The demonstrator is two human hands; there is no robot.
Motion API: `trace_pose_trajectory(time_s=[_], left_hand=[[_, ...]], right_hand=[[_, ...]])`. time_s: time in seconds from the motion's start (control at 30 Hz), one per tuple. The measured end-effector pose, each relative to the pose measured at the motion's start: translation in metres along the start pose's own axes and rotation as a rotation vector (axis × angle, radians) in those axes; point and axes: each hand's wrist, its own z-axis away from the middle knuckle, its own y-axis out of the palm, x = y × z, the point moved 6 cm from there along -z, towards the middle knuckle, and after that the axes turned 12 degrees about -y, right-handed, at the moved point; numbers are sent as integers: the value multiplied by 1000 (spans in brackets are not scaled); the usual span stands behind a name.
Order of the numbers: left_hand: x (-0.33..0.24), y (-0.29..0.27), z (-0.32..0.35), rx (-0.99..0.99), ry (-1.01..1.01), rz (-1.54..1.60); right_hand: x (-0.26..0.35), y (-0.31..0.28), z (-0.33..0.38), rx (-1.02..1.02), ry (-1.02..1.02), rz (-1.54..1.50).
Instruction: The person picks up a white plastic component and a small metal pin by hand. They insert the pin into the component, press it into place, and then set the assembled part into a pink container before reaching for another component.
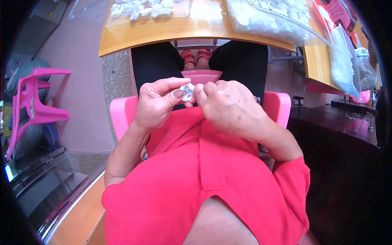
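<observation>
My left hand (155, 103) pinches a small round white plastic part (188, 93) between thumb and fingers, above my lap. Slots or openings show on the face of that part. Right beside it, my right hand (232, 105) is closed, its fingertips at the part's right edge. A dark, shiny rounded end (257, 99) shows at the outer side of the right hand; it may be the end of a thing gripped there, but the fist hides the rest.
Ahead is a wooden table (171, 34) with a shallow clear tray (118, 22) of white plastic parts and a larger clear bin (277, 32) heaped with more. At right, another clear bin (342, 61) stands near a person's sleeve (362, 53). A pink chair (34, 108) stands at left.
</observation>
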Motion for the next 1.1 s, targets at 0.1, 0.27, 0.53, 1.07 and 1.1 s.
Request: trace_pose_trajectory(time_s=[0.1, 0.27, 0.53, 1.07, 1.1], left_hand=[[1, -1, -2, 26, -8, -103], [4, -3, -5, 81, -17, -126], [-7, -9, -11, 78, 42, 108], [-11, -5, -8, -40, 85, 133], [-12, -5, -8, -41, 87, 136]], right_hand=[[-3, 1, -1, 39, -68, 13], [-4, 6, -1, 45, -128, -39], [-3, 1, 10, -333, 79, -135], [-3, 17, 4, -536, 142, -300], [-4, 18, 3, -534, 140, -299]])
